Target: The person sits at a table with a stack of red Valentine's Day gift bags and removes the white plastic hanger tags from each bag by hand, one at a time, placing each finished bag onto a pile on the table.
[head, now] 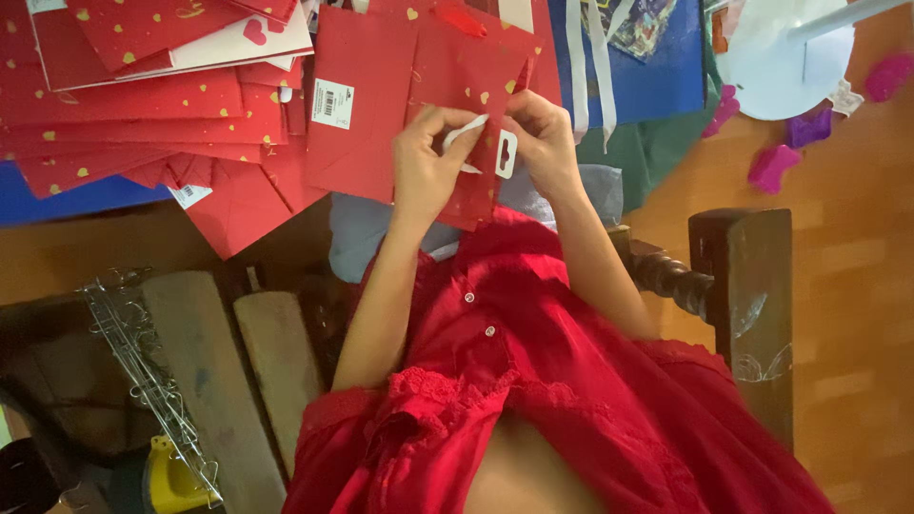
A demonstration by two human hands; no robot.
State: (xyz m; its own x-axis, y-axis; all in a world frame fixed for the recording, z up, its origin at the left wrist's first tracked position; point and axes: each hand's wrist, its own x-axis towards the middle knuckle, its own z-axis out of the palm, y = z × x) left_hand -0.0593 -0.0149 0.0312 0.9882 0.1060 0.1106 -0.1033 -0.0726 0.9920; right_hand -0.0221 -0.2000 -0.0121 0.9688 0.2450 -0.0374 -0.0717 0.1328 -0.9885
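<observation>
Obstacles: stacked red bags (143, 105) crowded the left; blue bag (657, 76) behind; carved wooden post (743, 286) flanked the right. Bare floor (857, 286) lay open beyond.

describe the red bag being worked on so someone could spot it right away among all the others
Start at the messy heap of red paper bags with gold hearts at upper left, then move right. The red gift bag lies flat, apart from the heap, under the left hand and right hand. Only it has a white hang tab pinched against it.
</observation>
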